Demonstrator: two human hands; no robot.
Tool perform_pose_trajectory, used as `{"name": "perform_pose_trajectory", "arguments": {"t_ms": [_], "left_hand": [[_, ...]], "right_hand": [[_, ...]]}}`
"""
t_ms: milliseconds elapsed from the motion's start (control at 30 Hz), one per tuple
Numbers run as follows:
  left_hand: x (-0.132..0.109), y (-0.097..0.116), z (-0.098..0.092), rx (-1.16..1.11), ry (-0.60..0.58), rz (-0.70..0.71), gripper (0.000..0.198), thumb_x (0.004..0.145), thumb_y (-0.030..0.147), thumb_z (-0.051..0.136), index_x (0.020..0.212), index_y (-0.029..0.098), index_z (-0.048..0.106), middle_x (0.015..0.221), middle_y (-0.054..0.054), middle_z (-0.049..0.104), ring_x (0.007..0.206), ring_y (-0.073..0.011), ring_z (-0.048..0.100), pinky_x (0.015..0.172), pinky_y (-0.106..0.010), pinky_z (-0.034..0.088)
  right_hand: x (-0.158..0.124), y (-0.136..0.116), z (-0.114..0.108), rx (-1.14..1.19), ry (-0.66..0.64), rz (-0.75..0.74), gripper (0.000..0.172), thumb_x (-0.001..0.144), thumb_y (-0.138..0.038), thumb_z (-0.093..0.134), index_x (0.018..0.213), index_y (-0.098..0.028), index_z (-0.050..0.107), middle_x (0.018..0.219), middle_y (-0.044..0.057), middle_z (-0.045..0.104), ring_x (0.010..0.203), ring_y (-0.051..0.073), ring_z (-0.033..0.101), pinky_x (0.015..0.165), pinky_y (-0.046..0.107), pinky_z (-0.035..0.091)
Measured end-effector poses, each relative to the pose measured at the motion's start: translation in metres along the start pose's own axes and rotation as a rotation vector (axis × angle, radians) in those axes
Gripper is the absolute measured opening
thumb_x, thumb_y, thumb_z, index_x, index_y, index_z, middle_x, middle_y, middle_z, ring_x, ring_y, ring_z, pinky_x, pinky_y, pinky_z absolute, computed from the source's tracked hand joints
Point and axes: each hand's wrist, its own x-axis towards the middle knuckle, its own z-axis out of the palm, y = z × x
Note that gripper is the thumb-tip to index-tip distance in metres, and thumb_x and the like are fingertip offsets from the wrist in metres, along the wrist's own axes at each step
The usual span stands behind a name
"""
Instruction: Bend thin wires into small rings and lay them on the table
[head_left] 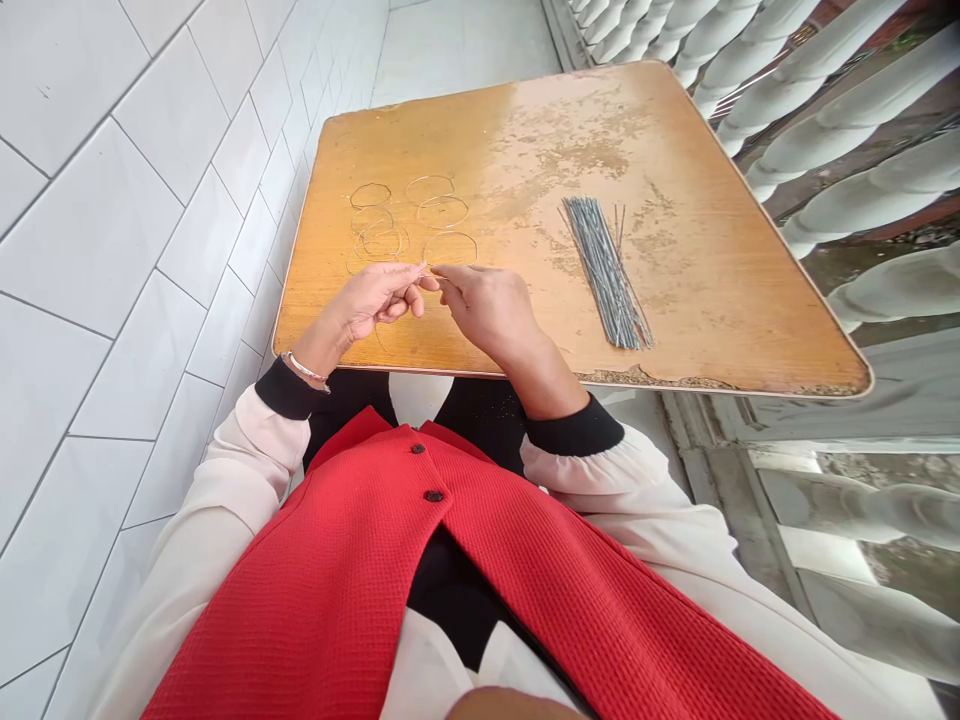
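Thin wire [427,268] sits pinched in the fingers [411,280] of the left hand [373,303] and right hand [484,310].

Matt metal wire [606,272], scuffed wooden tabletop [720,270]

Vest [337,590]: red, waffle-knit, two black buttons down the front
Blouse sleeves [240,500]: cream, loose, gathered into the cuffs
Cuffs [574,430]: black, ribbed
Under-layer [450,600]: black
Bangle [304,369]: silver-toned, on the left wrist
Left hand [367,305]: bare
Right hand [487,310]: bare
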Motion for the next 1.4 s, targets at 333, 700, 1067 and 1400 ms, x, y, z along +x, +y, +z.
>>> {"name": "perform_pose_trajectory", "arguments": {"t_ms": [333, 700, 1067, 1400], "left_hand": [[0.002, -0.001, -0.002, -0.177, 0.040, 0.059, 0.030, 0.103, 0.025, 0.054, 0.077, 0.011, 0.063, 0.053, 0.006, 0.054, 0.037, 0.0022, 0.030, 0.040, -0.013, 0.021], [-0.004, 0.014, -0.006, 0.018, -0.037, 0.003, 0.033, 0.102, 0.021, 0.054, 0.073, 0.008, 0.066, 0.052, 0.001, 0.059, 0.038, 0.0015, 0.037, 0.041, -0.014, 0.023], [-0.002, 0.003, -0.006, -0.111, -0.044, 0.011, 0.033, 0.101, 0.012, 0.047, 0.072, 0.010, 0.063, 0.053, 0.003, 0.056, 0.038, 0.0006, 0.037, 0.041, -0.013, 0.024], [-0.006, 0.011, -0.004, 0.051, -0.041, -0.006, 0.027, 0.098, 0.020, 0.057, 0.074, 0.010, 0.068, 0.056, 0.000, 0.060, 0.042, -0.0010, 0.042, 0.043, -0.016, 0.027]], "right_hand": [[-0.003, -0.007, 0.004, 0.346, 0.101, 0.010, 0.043, 0.104, -0.053, 0.040, 0.111, -0.023, 0.071, 0.077, 0.004, 0.073, 0.060, 0.016, 0.063, 0.066, 0.030, 0.052], [-0.007, -0.010, -0.001, 0.303, 0.121, -0.074, 0.040, 0.103, -0.046, 0.044, 0.104, -0.022, 0.076, 0.075, 0.005, 0.069, 0.064, 0.017, 0.063, 0.067, 0.032, 0.051], [-0.004, -0.006, 0.003, 0.526, 0.071, 0.030, 0.028, 0.097, -0.042, 0.056, 0.102, -0.024, 0.076, 0.076, 0.002, 0.070, 0.058, 0.013, 0.060, 0.064, 0.031, 0.052], [-0.007, -0.012, -0.015, -0.017, 0.050, -0.089, 0.033, 0.098, -0.023, 0.042, 0.097, -0.022, 0.075, 0.085, 0.008, 0.070, 0.075, 0.021, 0.064, 0.067, 0.033, 0.045]]}}
